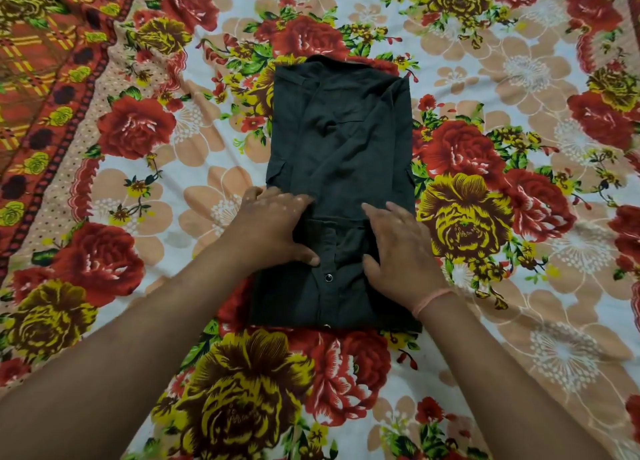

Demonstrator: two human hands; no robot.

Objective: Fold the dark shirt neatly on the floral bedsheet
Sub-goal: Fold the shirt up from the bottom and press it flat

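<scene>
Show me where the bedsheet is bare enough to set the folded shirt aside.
Free bedsheet lies right of the dark shirt, left of it up to the red patterned border, and beyond the collar. It is crowded at the near half, where the left hand and right hand press on it.

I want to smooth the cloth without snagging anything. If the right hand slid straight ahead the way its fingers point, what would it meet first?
Probably only more of the dark shirt: the right hand lies flat on it, fingers pointing up and slightly left, toward the wrinkled middle. Nothing else shows in that line.
</scene>
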